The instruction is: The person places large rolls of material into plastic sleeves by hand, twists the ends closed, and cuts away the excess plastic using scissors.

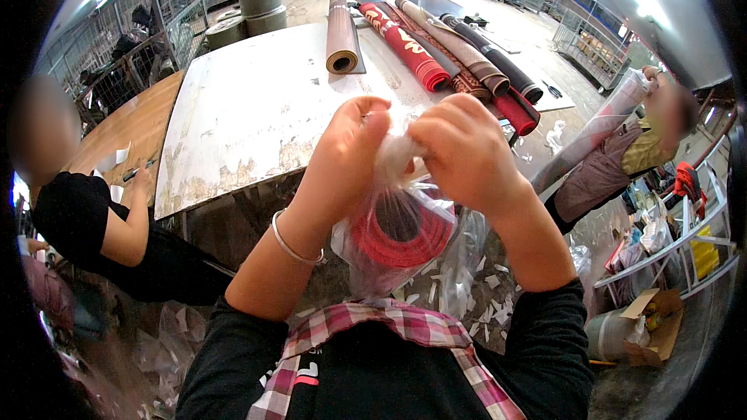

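Upright in front of my body stands a rolled red mat [412, 235], its spiral end facing up inside a clear plastic bag [367, 258]. Both hands are at the gathered, twisted top of that bag, above the roll. My left hand [354, 136] is closed with thumb and fingers pinched on the plastic. On the other side of the twist, my right hand [463, 144] has its fingers curled round the bag's neck. The fingertips are partly hidden by the knuckles.
A worn white table [249, 109] bears a brown roll [340, 39], a red patterned roll [408, 50] and several darker rolls. At left, a person [85, 218] holds a pen-like tool over a wooden tabletop. At right, another person [615, 148] holds a plastic-wrapped roll. Paper scraps litter the floor.
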### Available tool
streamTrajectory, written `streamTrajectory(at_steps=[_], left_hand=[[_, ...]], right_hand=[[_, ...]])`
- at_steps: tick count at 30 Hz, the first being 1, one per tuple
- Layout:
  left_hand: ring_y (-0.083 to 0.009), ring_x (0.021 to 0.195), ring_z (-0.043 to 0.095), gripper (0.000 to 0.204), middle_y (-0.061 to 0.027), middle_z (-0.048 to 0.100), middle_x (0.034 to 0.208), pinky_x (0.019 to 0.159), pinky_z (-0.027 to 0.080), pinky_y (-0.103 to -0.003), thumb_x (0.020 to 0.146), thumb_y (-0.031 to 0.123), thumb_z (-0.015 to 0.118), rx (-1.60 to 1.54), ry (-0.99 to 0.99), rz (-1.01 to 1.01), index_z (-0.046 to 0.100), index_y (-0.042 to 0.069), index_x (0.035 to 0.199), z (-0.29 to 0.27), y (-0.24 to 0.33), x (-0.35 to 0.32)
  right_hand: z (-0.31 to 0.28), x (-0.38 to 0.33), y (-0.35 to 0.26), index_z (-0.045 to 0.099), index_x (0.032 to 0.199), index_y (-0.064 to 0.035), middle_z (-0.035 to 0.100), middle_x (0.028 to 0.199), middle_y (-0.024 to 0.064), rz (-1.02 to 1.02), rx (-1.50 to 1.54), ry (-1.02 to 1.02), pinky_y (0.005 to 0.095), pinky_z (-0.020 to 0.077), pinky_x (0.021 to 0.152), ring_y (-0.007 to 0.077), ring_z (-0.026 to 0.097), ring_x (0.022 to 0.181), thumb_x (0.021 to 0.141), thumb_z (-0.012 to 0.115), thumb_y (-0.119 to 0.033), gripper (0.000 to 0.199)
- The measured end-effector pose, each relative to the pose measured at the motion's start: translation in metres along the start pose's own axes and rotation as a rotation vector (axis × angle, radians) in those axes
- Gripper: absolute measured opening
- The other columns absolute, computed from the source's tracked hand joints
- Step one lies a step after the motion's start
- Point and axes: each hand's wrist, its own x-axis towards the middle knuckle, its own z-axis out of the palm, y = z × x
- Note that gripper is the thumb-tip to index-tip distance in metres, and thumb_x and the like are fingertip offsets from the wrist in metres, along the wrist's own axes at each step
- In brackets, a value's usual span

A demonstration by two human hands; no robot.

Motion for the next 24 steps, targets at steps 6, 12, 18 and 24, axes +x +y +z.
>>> streamTrajectory(at_steps=[6, 12, 18, 24], left_hand=[[-0.0216, 0.078, 0.049, 0.047, -0.0126, 0.048, 0.085, 0.06, 0.041, -0.027, 0.059, 0.003, 0.06, 0.863, 0.168, 0.459, 0.043, 0.005, 0.103, 0.005, 0.01, -0.012], [-0.0252, 0.077, 0.05, 0.043, -0.0077, 0.054, 0.081, 0.072, 0.036, -0.03, 0.052, 0.004, 0.06, 1.125, 0.149, 0.982, 0.051, 0.008, 0.094, -0.001, 0.014, -0.009], [-0.0173, 0.079, 0.054, 0.045, -0.0108, 0.052, 0.089, 0.072, 0.044, -0.026, 0.058, -0.008, 0.054, 0.823, 0.05, 0.519, 0.043, 0.0, 0.101, -0.001, 0.01, -0.007], [-0.017, 0.079, 0.054, 0.045, -0.0138, 0.051, 0.09, 0.071, 0.045, -0.026, 0.06, -0.005, 0.048, -0.151, 0.031, 0.061, 0.039, -0.006, 0.103, 0.002, 0.01, -0.002]], right_hand=[[-0.003, 0.006, -0.015, 0.047, 0.083, -0.0012, 0.052, 0.069, 0.0062, 0.746, 0.789, -0.03, 0.0253, 0.0421, 0.059, 0.0147, 0.053, 0.064, 0.063, 0.055, 0.001, 0.022], [-0.002, 0.001, -0.015, 0.041, 0.09, -0.0018, 0.054, 0.076, 0.0086, 0.87, 1.572, 0.082, 0.0237, 0.0448, 0.065, 0.0127, 0.055, 0.07, 0.067, 0.055, 0.005, 0.027], [0.0, -0.005, -0.011, 0.04, 0.096, -0.0018, 0.056, 0.079, 0.0135, 0.949, 1.499, -0.04, 0.0237, 0.0443, 0.064, 0.0151, 0.056, 0.07, 0.069, 0.047, 0.004, 0.028], [-0.004, -0.001, -0.017, 0.041, 0.102, -0.0078, 0.053, 0.088, 0.008, 0.763, 0.725, -0.183, 0.0256, 0.0434, 0.063, 0.0132, 0.054, 0.07, 0.067, 0.047, 0.005, 0.038]])
